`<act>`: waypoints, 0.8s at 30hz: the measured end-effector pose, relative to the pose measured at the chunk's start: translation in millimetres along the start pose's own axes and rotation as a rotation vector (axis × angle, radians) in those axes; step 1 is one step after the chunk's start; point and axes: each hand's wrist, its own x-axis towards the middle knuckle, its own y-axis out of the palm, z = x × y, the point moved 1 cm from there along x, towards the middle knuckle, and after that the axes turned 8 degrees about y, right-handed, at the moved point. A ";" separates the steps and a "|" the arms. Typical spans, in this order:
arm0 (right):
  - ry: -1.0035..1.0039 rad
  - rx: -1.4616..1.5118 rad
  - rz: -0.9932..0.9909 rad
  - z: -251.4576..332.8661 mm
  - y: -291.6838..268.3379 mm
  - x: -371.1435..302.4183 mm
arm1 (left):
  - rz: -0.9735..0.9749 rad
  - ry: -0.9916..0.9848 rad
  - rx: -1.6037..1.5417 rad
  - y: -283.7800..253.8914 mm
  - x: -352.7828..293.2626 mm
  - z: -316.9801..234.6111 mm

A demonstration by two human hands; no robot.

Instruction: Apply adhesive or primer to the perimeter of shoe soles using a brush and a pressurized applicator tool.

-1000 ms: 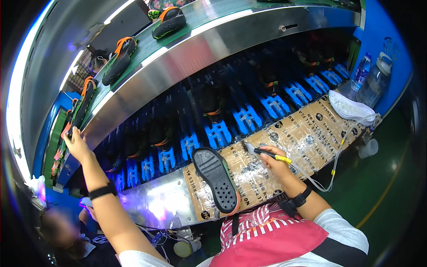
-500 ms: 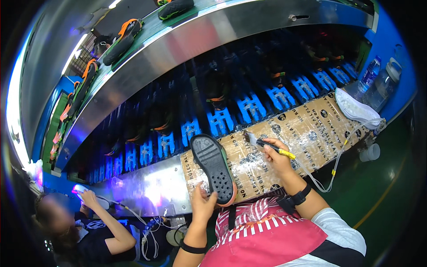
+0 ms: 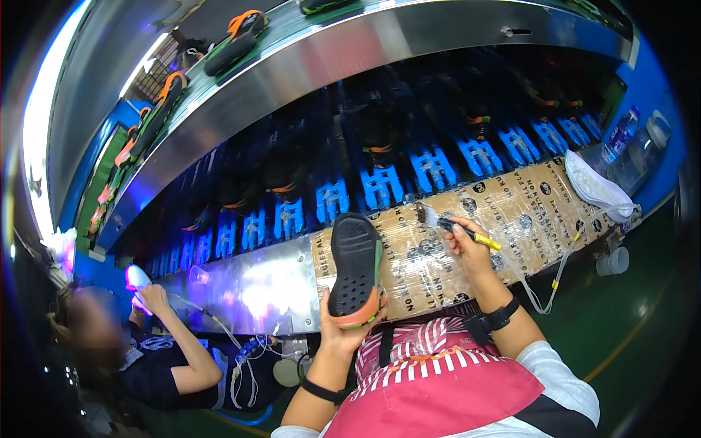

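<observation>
My left hand is wrapped round the heel end of a shoe sole, thumb on one side and fingers on the other. The sole is black with a holed heel area, an orange heel wall and a green side edge. It is held tilted, its toe end toward the far side of the bench. My right hand grips a brush with a black and yellow handle and pale bristles, dark at the tip. The bristles are over the cardboard, apart from the sole. A thin clear tube runs near that hand.
Printed cardboard covers the bench beside a metal plate. Beyond runs a row of blue holders below a conveyor with shoes. A white shoe-shaped piece, bottles and a cup are right. A co-worker sits left.
My left hand has closed round the heel and tilted the sole, so more of its orange heel wall shows. My right hand still holds the brush. The whole view has shifted a little.
</observation>
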 end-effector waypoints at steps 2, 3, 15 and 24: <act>-0.003 0.058 0.012 -1.0 -0.2 -0.7 | 0.131 -0.028 -0.202 -11.1 10.2 10.7; 0.002 0.049 0.026 -1.8 -0.6 -2.0 | 0.169 -0.045 -0.270 -17.2 13.8 16.8; -0.080 -0.101 0.163 73.3 41.3 -54.2 | 0.283 0.111 -0.043 -6.0 11.9 21.1; -0.928 -0.733 0.298 84.2 124.0 -81.4 | 0.333 0.044 0.043 -22.1 8.9 45.2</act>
